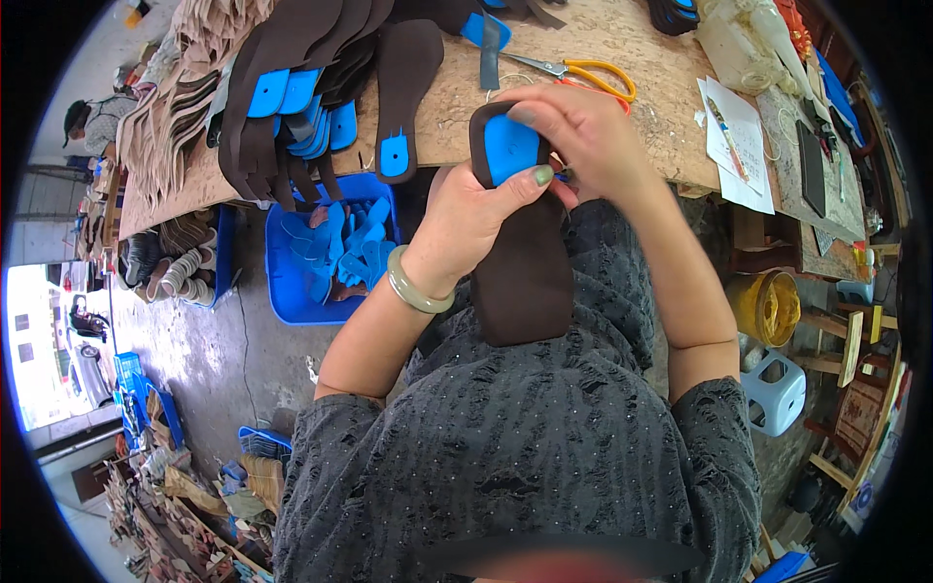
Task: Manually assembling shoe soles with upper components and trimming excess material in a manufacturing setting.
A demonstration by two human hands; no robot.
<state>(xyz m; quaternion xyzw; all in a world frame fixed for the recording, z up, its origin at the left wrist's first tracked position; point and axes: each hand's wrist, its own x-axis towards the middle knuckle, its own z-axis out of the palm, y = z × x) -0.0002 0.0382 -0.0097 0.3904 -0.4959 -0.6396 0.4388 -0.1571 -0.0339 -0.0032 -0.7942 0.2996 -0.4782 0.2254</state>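
Observation:
A dark brown insole (525, 282) hangs from my hands toward my lap, its heel end raised at the table edge. On that end lies a blue heel piece (512, 151). My left hand (473, 219) grips the insole's side, its thumb on the blue piece's lower edge. From above, my right hand (588, 136) holds the heel end, thumb pressed on the blue piece's top corner; some of its fingers are hidden behind. Just beyond lie scissors (569, 68) with orange handles and a dark grey strip (489, 56). A finished-looking insole (408, 78) with a blue heel piece lies to the left.
Stacked brown insoles with blue pieces (301, 97) and beige cut pieces (175, 126) cover the table's left side. Below stands a blue bin (282, 301) holding blue pieces. Papers (736, 146) with a pen lie on the right. A light blue stool (775, 394) stands at the right.

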